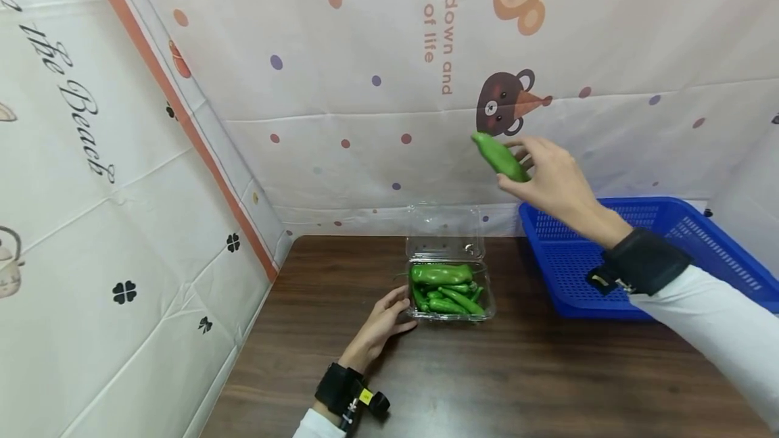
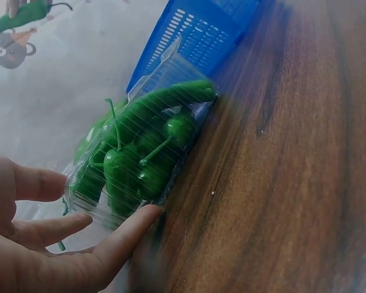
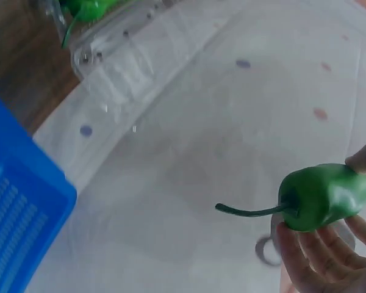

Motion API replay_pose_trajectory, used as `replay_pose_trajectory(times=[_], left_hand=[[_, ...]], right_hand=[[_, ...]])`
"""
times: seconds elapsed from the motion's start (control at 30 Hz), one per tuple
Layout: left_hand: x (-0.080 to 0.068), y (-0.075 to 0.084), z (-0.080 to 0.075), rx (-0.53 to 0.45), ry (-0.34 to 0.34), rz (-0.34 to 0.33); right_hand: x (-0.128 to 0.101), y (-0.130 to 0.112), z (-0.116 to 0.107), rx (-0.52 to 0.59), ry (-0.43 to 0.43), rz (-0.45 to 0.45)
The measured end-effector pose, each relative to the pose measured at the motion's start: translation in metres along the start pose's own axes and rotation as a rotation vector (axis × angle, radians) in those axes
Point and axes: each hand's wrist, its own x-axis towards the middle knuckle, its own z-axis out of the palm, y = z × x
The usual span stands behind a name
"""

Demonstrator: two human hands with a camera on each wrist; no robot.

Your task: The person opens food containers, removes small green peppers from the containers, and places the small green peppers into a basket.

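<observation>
So from where I'm standing, the right hand (image 1: 550, 178) is up in the air with one green pepper (image 1: 500, 157) pinched between fingers and thumb, stem poking out sideways in the right wrist view. It's hanging above the near-left corner of the blue basket (image 1: 681, 218), well clear of the table. Looks to me like the carry part of moving peppers out of the box and over to the basket, one at a time.

The left hand (image 1: 383, 320) lies flat on the table with relaxed, straight fingers touching the side of the clear plastic clamshell (image 1: 449, 289), gripping nothing. The lid stands open at the back, and a good pile of peppers (image 1: 444, 286) is in there (so I'd guess this job is nowhere near done).

Next move, I reckon, needs the pepper lowered into the basket before the fingers let go, since a drop from that height could bounce it out.

The table (image 1: 487, 377) is dark wood grain. Walls are white printed sheets (image 1: 365, 53) with dots, cartoon bears and some lettering.
</observation>
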Motion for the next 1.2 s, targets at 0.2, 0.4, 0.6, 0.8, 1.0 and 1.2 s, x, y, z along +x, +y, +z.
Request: replay_pose_trajectory(times=[0.2, 0.4, 0.6, 0.8, 1.0, 1.2], left_hand=[[-0.001, -0.001, -0.002, 0.006, 0.010, 0.009], [-0.002, -0.002, -0.003, 0.010, 0.020, 0.008], [-0.002, -0.002, -0.002, 0.001, 0.016, 0.009], [0.000, -0.002, -0.001, -0.006, 0.014, 0.020], [0.000, -0.003, 0.000, -0.001, 0.013, 0.023], [-0.001, -0.003, 0.002, 0.007, 0.012, 0.022]], right_hand=[[0.005, 0.019, -0.021, -0.027, 0.040, 0.037], [0.002, 0.044, -0.032, -0.020, 0.024, 0.143], [-0.004, 0.071, -0.035, -0.039, -0.019, 0.246], [-0.018, 0.100, -0.035, -0.040, -0.070, 0.326], [-0.034, 0.128, -0.037, -0.063, -0.121, 0.393], [-0.050, 0.146, -0.038, -0.092, -0.177, 0.411]])
